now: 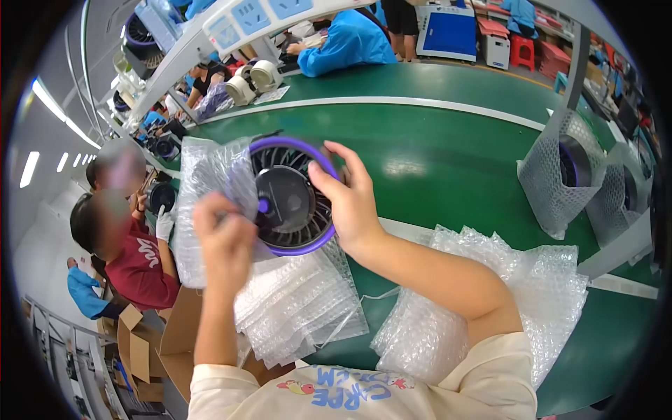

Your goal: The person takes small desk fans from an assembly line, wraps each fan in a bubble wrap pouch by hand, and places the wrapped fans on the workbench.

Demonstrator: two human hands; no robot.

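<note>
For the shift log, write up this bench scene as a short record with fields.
Right hand: grips the right edge of the purple-rimmed device
Left hand: blurred, at the bubble-wrap bag; exact grip unclear
Device: round, black inside its rim; the bag overlaps its left edge
Bubble-wrap piles: one below the device, another to the right
Work surface: green bench
Bagged units: two at far right
Nearby: person in red shirt at left

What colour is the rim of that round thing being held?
Purple; the rim shows best in the head view.
</note>
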